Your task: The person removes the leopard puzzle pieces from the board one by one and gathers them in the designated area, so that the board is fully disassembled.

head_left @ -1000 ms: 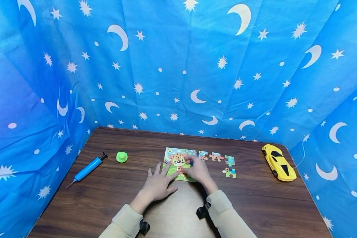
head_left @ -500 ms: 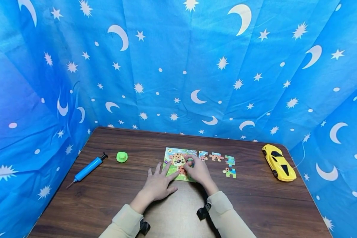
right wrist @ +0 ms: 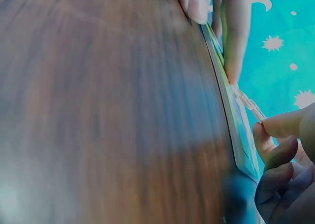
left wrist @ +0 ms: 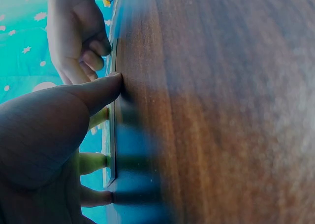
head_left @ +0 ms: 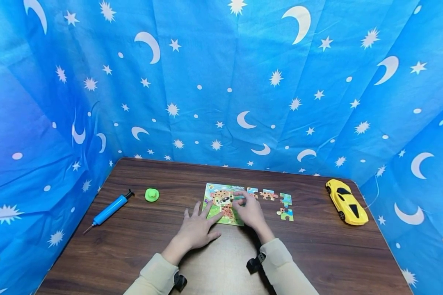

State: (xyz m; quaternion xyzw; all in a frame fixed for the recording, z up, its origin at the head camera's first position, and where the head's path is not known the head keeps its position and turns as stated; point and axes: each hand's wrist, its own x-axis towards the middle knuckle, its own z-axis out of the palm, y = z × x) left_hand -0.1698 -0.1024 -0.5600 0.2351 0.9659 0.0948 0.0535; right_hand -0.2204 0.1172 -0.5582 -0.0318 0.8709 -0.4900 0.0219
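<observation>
A jigsaw puzzle [head_left: 214, 189] with a cartoon leopard lies in its flat tray in the middle of the table. My left hand [head_left: 196, 230] is spread, fingertips resting on the puzzle's left and lower part; its thumb [left wrist: 101, 91] touches near the tray's front edge. Over the puzzle's right side, my right hand [head_left: 250, 211] pinches a puzzle piece [right wrist: 252, 105] between thumb and index finger. In the right wrist view that piece stands tilted, one side raised from the tray. The right hand covers part of the puzzle in the head view.
Several loose pieces lie right of the tray, including a spotted piece [head_left: 268, 194] and a green-blue piece [head_left: 286, 214]. A yellow toy car [head_left: 346, 202] stands far right. On the left are a green rubber duck [head_left: 151, 195] and a blue hand pump [head_left: 110, 209].
My right hand has shifted slightly to the right, and the piece at its fingertips has come up along one side. The left hand stays where it was.
</observation>
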